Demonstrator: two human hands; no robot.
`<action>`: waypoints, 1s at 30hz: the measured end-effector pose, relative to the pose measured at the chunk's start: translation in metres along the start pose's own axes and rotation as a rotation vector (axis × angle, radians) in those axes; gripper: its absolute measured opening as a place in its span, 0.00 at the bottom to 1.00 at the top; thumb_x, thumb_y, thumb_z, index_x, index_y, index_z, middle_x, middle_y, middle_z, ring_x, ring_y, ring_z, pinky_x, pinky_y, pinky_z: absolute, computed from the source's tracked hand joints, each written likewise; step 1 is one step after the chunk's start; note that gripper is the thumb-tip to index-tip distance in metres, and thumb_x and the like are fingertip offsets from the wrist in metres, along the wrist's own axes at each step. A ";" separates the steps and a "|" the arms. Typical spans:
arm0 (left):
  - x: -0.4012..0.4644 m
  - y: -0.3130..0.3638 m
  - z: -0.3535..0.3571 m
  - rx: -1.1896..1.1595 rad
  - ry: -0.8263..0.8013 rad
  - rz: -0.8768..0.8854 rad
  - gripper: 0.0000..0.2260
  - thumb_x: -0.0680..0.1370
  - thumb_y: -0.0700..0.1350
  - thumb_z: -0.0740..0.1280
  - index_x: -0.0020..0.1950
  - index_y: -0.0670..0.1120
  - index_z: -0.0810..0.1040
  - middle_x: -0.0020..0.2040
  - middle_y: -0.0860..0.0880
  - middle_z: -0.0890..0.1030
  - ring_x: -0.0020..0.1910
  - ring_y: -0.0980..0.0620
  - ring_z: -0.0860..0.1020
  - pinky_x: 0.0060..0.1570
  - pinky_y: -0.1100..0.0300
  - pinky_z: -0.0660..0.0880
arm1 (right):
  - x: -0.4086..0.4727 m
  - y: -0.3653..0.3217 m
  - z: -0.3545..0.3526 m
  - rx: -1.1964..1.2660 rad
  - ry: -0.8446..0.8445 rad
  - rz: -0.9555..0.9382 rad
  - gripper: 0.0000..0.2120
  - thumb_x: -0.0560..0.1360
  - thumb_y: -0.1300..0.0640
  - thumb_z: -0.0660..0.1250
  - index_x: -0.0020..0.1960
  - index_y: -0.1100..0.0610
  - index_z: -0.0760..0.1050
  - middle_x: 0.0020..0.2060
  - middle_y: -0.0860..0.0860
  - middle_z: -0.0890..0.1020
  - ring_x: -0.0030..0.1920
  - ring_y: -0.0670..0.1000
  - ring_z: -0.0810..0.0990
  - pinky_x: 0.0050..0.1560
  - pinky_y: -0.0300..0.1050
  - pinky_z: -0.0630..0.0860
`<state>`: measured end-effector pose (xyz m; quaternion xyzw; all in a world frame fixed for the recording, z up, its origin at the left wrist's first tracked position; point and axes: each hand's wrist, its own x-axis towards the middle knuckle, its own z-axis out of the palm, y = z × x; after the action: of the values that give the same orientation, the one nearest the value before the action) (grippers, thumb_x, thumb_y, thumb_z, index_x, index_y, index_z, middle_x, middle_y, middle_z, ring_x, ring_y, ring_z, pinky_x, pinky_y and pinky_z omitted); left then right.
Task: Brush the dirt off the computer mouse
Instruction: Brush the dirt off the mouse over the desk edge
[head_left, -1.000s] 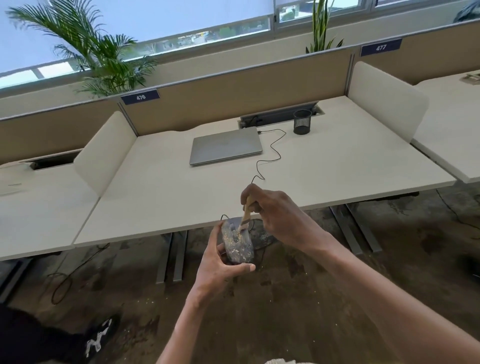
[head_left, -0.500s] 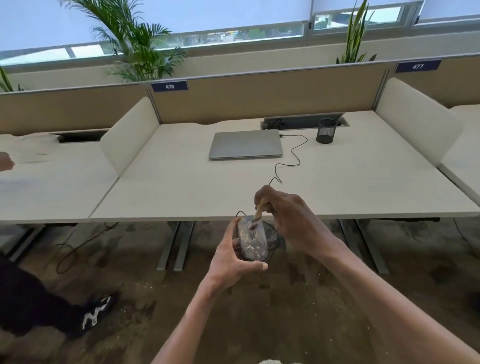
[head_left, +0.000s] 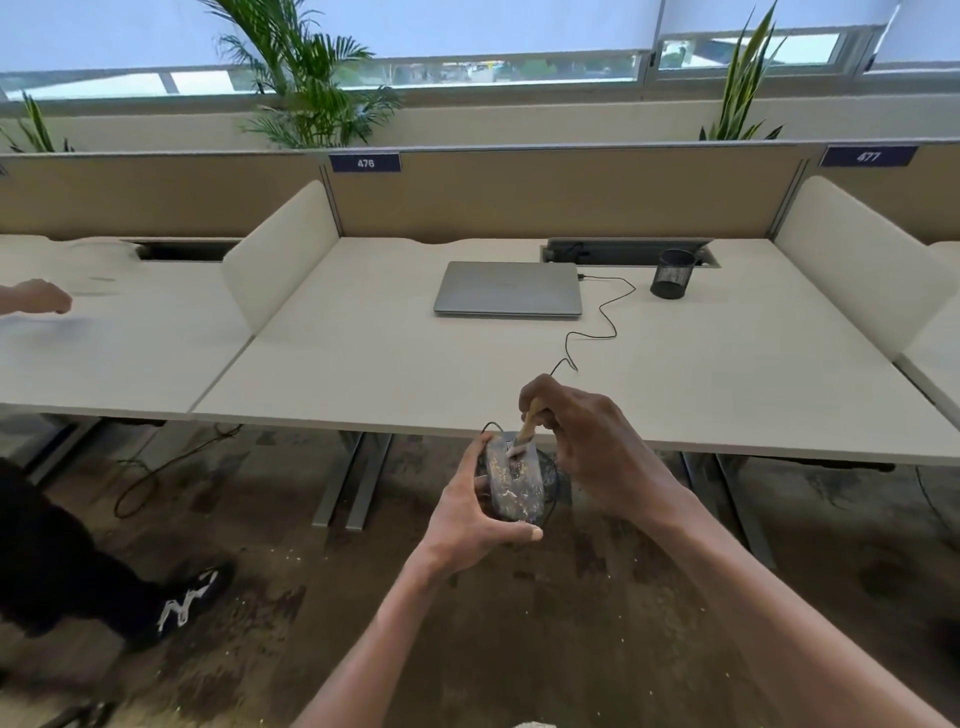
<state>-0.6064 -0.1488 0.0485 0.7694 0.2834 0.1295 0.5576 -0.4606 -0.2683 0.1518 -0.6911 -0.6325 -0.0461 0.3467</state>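
Mouse: the computer mouse is held in the air in front of the desk edge, at about 6 o'clock from the closed laptop; its top is speckled with pale dirt over most of its length

Left hand: the left hand grips the mouse from its 9 o'clock side, fingers curled along the left flank and thumb across the near end

Right hand: the right hand pinches a small brush by its wooden handle, fingers closed round it; it sits at about 2 o'clock from the mouse

Key relation: the mouse's long axis runs roughly 12 to 6 o'clock; the bristles meet its far end at 12, so the dirty stretch lies toward 6 from the brush tip; the right hand is nearer that tip

Cable: a thin black cable trails from the laptop's right side toward the hands

Judgement: brushing looks under way but far from done; strokes drawn toward 6 would likely cover the rest

Others: mesh pen cup at 1 o'clock; another person's hand at 9 o'clock
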 end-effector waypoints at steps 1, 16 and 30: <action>0.000 0.000 0.000 0.004 -0.004 0.003 0.59 0.60 0.50 0.87 0.82 0.60 0.55 0.63 0.49 0.83 0.61 0.54 0.83 0.68 0.48 0.78 | -0.001 0.000 0.000 -0.006 -0.014 0.000 0.21 0.75 0.73 0.67 0.56 0.50 0.66 0.43 0.49 0.80 0.39 0.53 0.81 0.37 0.54 0.81; -0.001 -0.004 0.000 -0.020 0.002 0.027 0.57 0.60 0.50 0.88 0.81 0.61 0.57 0.64 0.48 0.82 0.61 0.53 0.83 0.66 0.50 0.80 | -0.004 -0.004 -0.005 -0.009 -0.059 -0.027 0.21 0.74 0.72 0.68 0.56 0.50 0.67 0.43 0.49 0.80 0.41 0.54 0.82 0.37 0.55 0.81; 0.003 -0.010 0.004 -0.028 -0.012 0.058 0.59 0.60 0.48 0.88 0.82 0.60 0.57 0.61 0.54 0.83 0.58 0.59 0.84 0.63 0.56 0.80 | -0.008 -0.010 -0.015 0.039 -0.172 -0.078 0.09 0.76 0.56 0.54 0.55 0.50 0.68 0.44 0.50 0.80 0.44 0.56 0.82 0.40 0.54 0.81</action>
<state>-0.6050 -0.1479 0.0370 0.7701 0.2561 0.1450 0.5660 -0.4659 -0.2841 0.1636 -0.6607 -0.6870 0.0124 0.3022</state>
